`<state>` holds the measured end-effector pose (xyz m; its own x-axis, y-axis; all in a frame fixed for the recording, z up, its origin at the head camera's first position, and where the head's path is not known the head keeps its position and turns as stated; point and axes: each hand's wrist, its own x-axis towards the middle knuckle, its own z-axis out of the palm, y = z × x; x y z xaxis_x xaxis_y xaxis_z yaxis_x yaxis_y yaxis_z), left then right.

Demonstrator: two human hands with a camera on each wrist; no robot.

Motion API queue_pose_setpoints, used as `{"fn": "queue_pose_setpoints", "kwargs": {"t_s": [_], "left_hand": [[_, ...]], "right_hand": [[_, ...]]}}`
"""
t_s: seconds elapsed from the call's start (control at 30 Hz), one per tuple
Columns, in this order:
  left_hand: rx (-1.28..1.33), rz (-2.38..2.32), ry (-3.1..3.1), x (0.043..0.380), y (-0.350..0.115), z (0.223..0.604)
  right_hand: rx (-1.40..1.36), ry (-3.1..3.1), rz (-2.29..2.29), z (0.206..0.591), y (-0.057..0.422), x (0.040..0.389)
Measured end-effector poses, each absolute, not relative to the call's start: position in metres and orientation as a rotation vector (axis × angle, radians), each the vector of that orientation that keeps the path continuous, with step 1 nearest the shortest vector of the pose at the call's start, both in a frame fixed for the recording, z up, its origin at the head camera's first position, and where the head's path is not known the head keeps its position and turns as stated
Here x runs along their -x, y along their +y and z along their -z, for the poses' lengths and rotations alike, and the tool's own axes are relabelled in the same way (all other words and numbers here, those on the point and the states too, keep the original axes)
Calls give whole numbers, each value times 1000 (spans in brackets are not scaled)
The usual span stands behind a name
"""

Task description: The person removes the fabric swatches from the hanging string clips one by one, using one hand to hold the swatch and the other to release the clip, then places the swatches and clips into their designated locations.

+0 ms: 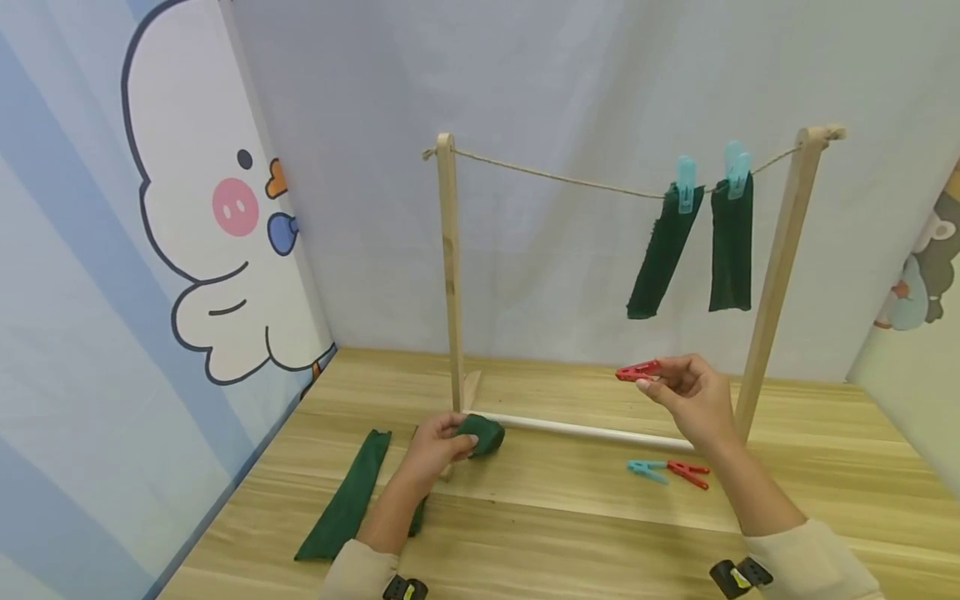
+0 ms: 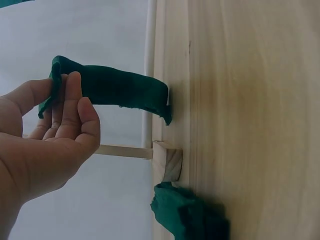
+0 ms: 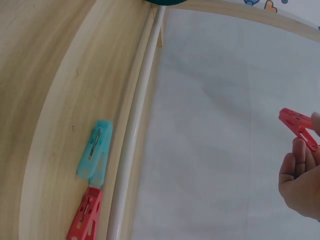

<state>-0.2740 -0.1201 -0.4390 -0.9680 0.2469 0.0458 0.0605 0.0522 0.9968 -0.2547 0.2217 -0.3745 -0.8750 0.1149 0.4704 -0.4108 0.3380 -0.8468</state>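
Observation:
My left hand (image 1: 438,446) pinches one end of a dark green cloth strip (image 2: 120,87) between thumb and fingers; the strip hangs down toward the tabletop. In my right hand (image 1: 693,400) a red clothespin (image 1: 636,372) is pinched by its handle end, its tip pointing left. Above and behind that hand, two green cloth strips (image 1: 731,250) hang from a string (image 1: 555,177), each held by a light blue clothespin (image 1: 686,185). On the table below the right hand lie a blue clothespin (image 3: 95,152) and another red clothespin (image 3: 85,215), end to end.
A wooden stand with a left post (image 1: 451,275) and a right post (image 1: 776,283) carries the string; a white rod (image 1: 577,430) joins their bases. One green strip (image 1: 348,500) lies flat at the left, and another green cloth (image 2: 187,212) sits partly behind the left forearm.

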Motion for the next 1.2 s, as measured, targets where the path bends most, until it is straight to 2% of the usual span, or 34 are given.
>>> {"fn": "queue_pose_setpoints", "kwargs": {"t_s": [0.53,1.2], "left_hand": [[-241,-2023,2103,246,-137,450],[-202,-2089,2019,225,-152,459]], "right_hand": [[-175,-2267,-1616,403,224,247],[-209,-2256,-1708,425,242,231]]}}
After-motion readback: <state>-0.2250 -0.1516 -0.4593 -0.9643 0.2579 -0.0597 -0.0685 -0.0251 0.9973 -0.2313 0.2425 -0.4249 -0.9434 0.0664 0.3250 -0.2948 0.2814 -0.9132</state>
